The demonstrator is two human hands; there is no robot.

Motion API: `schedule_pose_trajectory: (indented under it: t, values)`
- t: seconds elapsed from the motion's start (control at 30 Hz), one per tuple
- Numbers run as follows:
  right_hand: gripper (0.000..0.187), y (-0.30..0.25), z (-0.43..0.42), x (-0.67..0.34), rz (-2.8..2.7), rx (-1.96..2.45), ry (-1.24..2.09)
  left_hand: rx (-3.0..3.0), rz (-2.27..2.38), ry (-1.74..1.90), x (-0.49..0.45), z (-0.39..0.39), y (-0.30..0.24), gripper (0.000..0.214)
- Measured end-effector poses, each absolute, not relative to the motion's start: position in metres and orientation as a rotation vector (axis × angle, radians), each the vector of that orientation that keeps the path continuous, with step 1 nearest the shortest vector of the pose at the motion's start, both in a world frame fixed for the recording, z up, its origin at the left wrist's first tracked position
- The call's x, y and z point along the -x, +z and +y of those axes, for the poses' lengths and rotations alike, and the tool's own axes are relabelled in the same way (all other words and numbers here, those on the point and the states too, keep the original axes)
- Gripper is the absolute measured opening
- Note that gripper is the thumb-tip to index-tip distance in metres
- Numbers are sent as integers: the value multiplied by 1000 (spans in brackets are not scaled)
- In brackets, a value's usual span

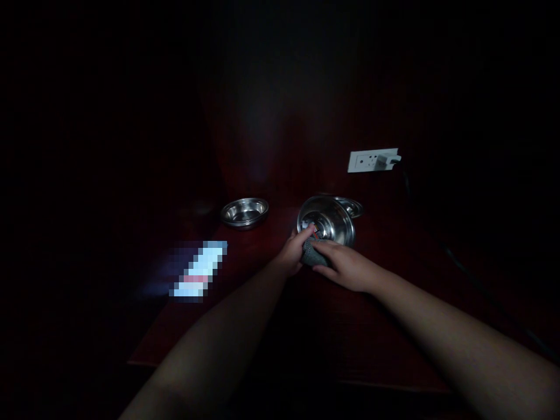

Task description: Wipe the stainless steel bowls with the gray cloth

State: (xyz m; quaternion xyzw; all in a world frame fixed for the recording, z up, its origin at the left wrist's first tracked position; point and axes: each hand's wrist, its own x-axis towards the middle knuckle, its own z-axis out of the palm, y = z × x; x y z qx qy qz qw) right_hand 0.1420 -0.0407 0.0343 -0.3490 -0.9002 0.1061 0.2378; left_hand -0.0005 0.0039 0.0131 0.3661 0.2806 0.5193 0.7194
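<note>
In a dark room, a steel bowl (329, 223) is tipped toward me on a dark red table (245, 326). My left hand (294, 252) grips the bowl's near rim, thumb over the edge. My right hand (345, 267) presses a grey cloth (313, 254) against the bowl's lower rim, fingers closed over it. A second steel bowl (244, 212) stands upright to the left, apart from both hands. Another steel dish (351, 206) shows partly behind the tipped bowl.
A white wall socket (373, 160) with a plug in it sits at the back right; a dark cable (455, 256) runs from it down the right side. A glowing, blurred rectangle (199, 270) lies on the table's left part. The table's near edge is close to my arms.
</note>
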Motion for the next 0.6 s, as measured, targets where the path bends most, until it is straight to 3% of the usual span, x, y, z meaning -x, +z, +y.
schedule_pose_trajectory:
  t: [0.13,0.6]
  values:
    - [57,33,-42,-140,-2470,955,291,-833,673,1144,2,5,14,47]
    - [30,32,-33,-145,-2276,943,524,-907,636,963,5,-5,15,41]
